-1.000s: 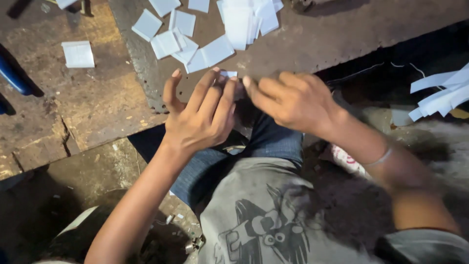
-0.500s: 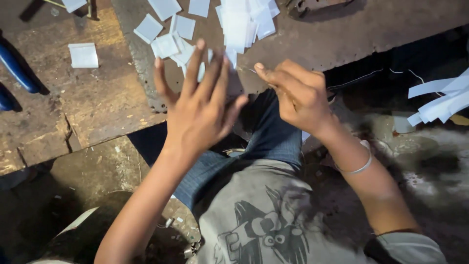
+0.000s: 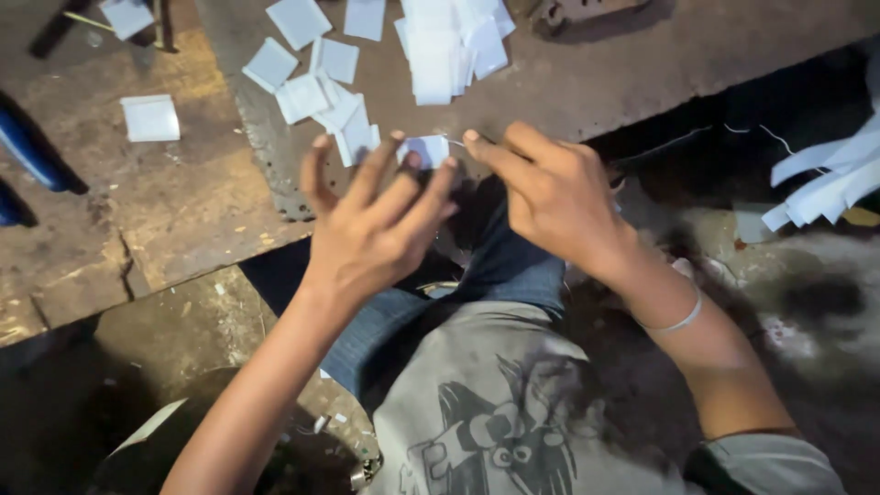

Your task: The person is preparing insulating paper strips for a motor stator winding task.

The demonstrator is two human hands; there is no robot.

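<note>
Near the middle of the frame, the left hand is raised with its fingers spread apart, and its fingertips touch a small white square of paper held just above the edge of a rusty metal plate. The right hand comes in from the right with its fingers drawn together, the forefinger and thumb pinched at the right edge of that same square; a thin thread-like strand shows at the pinch, though what it is cannot be told. Above the hands, in the upper middle of the frame, a loose pile of white paper squares lies on the plate, with more squares scattered to its left. One single square lies on the worn wooden board at upper left. White paper strips lie at the right edge.
</note>
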